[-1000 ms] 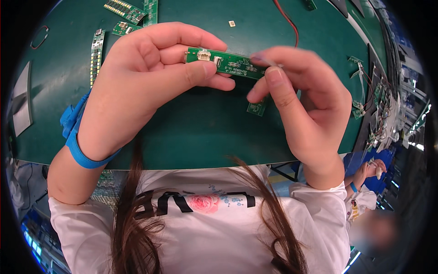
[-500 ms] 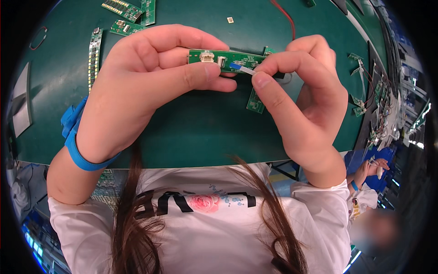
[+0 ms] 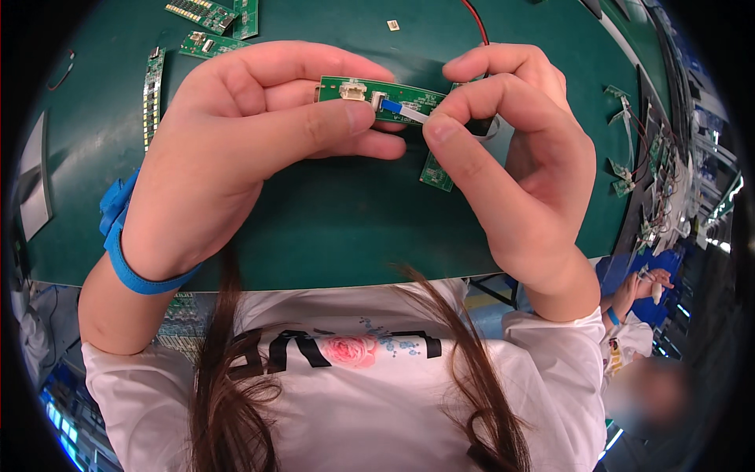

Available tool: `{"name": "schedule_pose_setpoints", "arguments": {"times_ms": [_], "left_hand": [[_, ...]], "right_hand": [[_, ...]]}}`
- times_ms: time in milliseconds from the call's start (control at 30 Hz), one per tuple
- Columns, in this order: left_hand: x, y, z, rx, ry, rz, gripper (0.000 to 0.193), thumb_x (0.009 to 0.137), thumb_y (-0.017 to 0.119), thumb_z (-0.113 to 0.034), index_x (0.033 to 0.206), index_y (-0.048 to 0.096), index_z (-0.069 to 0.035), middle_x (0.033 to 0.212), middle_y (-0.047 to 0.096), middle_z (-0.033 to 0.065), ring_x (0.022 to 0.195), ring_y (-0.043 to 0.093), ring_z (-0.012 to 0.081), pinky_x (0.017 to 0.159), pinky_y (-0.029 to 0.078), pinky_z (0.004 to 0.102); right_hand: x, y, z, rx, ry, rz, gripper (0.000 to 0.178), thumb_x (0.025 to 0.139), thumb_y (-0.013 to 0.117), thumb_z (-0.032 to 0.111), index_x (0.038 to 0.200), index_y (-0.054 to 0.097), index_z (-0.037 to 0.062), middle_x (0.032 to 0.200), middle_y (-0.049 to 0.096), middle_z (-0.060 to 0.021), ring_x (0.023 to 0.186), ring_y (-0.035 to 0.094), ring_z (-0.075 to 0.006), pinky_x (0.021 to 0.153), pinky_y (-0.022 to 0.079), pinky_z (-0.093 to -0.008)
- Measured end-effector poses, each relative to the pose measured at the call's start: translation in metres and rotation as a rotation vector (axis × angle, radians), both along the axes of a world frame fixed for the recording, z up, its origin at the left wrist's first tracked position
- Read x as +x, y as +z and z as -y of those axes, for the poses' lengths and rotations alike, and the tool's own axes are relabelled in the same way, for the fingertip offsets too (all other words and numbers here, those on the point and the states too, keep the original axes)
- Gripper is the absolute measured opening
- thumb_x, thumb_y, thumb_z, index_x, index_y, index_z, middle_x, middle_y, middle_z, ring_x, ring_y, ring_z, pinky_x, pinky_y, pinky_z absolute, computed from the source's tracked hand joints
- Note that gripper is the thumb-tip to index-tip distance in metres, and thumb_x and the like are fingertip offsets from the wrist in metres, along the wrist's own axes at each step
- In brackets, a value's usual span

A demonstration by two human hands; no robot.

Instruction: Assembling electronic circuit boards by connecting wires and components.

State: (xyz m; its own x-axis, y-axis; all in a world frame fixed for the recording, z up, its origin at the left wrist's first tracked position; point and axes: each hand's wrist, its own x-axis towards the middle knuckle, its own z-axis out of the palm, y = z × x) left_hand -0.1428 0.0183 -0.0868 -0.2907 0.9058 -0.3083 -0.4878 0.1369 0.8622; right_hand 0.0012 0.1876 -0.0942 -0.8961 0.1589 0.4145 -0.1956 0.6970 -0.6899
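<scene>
My left hand (image 3: 259,118) grips the left part of a narrow green circuit board (image 3: 417,97) between thumb and fingers, with a blue strap round the wrist. Two pale connectors sit on the board: a larger white socket (image 3: 353,90) by my thumb tip and a smaller ribbon connector (image 3: 377,101) beside it. My right hand (image 3: 511,134) pinches a flat white ribbon cable (image 3: 412,115). The cable's blue end lies at the smaller connector; whether it is inside, I cannot tell. Below the right fingers, another green board (image 3: 435,175) is partly hidden.
Several green boards (image 3: 206,44) lie at the far left, with a long LED strip board (image 3: 153,98) nearer. A small pale part (image 3: 393,25) and a red wire (image 3: 476,20) lie at the back. Wired boards (image 3: 621,177) line the right edge. Another person's hand (image 3: 654,282) shows at right.
My right hand has shifted left with the ribbon cable, so its blue end now meets the smaller connector. The held board has tilted slightly, its right end lower.
</scene>
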Motion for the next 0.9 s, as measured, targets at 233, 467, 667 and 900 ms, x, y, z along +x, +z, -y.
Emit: {"name": "schedule_pose_setpoints", "arguments": {"times_ms": [233,467,667,900], "left_hand": [[-0.001,-0.001,0.0,0.004,-0.01,-0.003,0.029,0.09,0.056,-0.005,0.118,0.054,0.003,0.106,0.066,0.0153,0.093,0.067,0.0211,0.086,0.053,0.029],[-0.001,0.001,0.0,0.004,-0.019,-0.028,0.029,0.09,0.055,-0.003,0.118,0.053,0.004,0.106,0.066,0.0157,0.093,0.067,0.0217,0.086,0.052,0.0292],[-0.001,-0.001,0.002,0.015,-0.012,-0.011,0.029,0.09,0.055,-0.003,0.118,0.053,0.004,0.106,0.066,0.0157,0.093,0.067,0.0219,0.086,0.052,0.0297],[0.0,0.001,0.002,0.016,-0.025,-0.014,0.03,0.089,0.055,-0.002,0.119,0.053,0.003,0.105,0.066,0.0146,0.093,0.067,0.021,0.087,0.052,0.0299]], "right_hand": [[-0.001,0.023,0.009,-0.05,-0.103,0.246,0.004,0.076,0.065,0.001,0.078,0.062,-0.0012,0.084,0.057,-0.0062,0.099,0.048,-0.021,0.084,0.035,-0.0318],[-0.002,0.011,0.007,-0.164,-0.03,0.054,0.005,0.075,0.066,0.0,0.078,0.062,-0.0016,0.088,0.056,-0.0087,0.097,0.048,-0.0205,0.091,0.034,-0.0338],[-0.004,0.014,-0.002,0.004,0.034,0.175,0.005,0.075,0.066,0.0,0.078,0.062,-0.0013,0.089,0.056,-0.0091,0.094,0.049,-0.02,0.097,0.033,-0.0362],[-0.004,0.01,0.006,-0.122,0.028,0.05,0.004,0.077,0.065,0.0,0.079,0.062,-0.0013,0.091,0.056,-0.009,0.092,0.05,-0.0185,0.095,0.034,-0.034]]}}
